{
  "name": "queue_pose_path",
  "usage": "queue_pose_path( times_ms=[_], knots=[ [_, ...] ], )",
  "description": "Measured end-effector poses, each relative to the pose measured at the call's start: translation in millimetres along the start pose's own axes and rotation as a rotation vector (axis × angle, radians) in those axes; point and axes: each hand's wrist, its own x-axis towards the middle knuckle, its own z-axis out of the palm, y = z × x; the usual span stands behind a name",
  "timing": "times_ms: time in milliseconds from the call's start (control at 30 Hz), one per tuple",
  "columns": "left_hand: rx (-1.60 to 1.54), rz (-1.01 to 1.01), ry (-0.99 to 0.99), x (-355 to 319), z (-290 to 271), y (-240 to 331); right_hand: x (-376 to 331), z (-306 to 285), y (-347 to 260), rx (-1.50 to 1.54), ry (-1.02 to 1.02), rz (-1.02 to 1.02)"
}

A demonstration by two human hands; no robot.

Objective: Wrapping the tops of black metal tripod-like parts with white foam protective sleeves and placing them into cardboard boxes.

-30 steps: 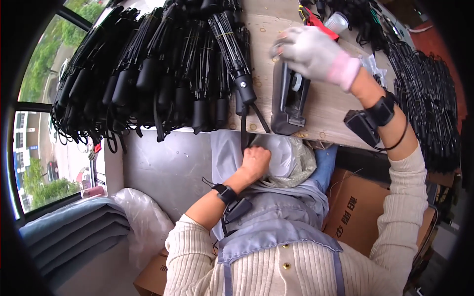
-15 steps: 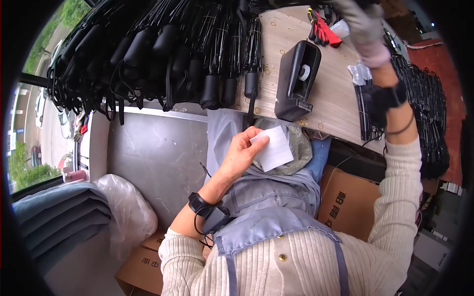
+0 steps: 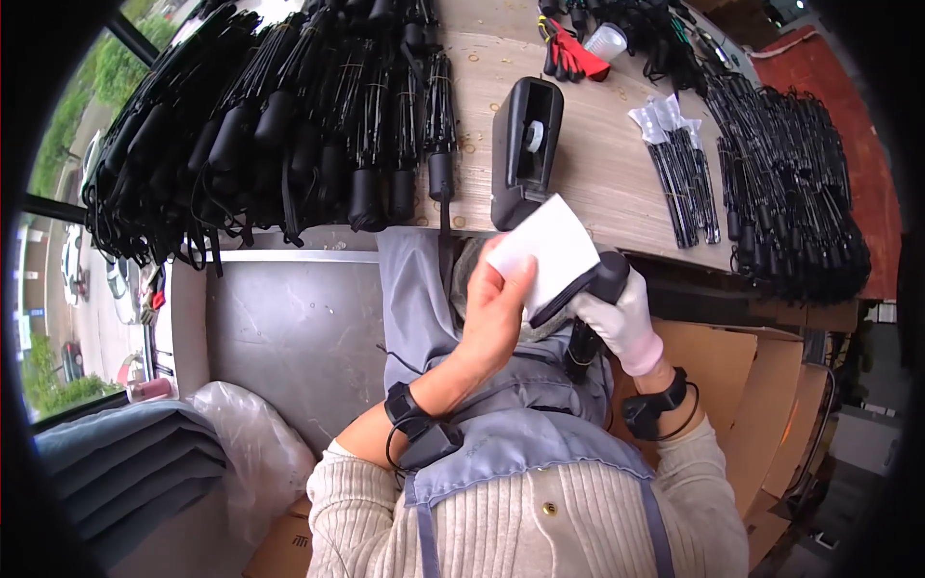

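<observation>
My left hand (image 3: 496, 306), bare, holds a white square of paper or cloth (image 3: 547, 249) up in front of my lap. My right hand (image 3: 617, 318), in a white glove, grips the black handle of a folded umbrella (image 3: 588, 289) just right of the white piece; the two touch. The umbrella's lower part runs down behind the glove. Both hands are below the wooden table's front edge (image 3: 617, 207), over my grey apron (image 3: 520, 453).
A black tape dispenser (image 3: 525, 149) stands on the table just above my hands. A big heap of black folded umbrellas (image 3: 279, 125) fills the left side, another pile (image 3: 790, 183) the right. Bagged black rods (image 3: 679, 164), red-handled tools (image 3: 573, 53), cardboard boxes (image 3: 732, 385) at right.
My right hand came down from the table's far side and now holds an umbrella handle at my lap. My left hand brought the white piece up against it.
</observation>
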Motion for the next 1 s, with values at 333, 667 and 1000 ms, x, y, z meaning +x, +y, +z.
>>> queue_pose_path(
  times_ms=[333,667,1000],
  knots=[
    [0.667,-0.49,-0.323,8,-16,56,10,-18,29,-0.078,-0.211,-0.001],
    [0.45,-0.048,-0.004,24,3,30,-9,-28,29,0.09,-0.25,-0.051],
    [0.503,-0.144,-0.04,46,-6,43,-13,-4,34,-0.353,-0.272,-0.242]
  ],
)
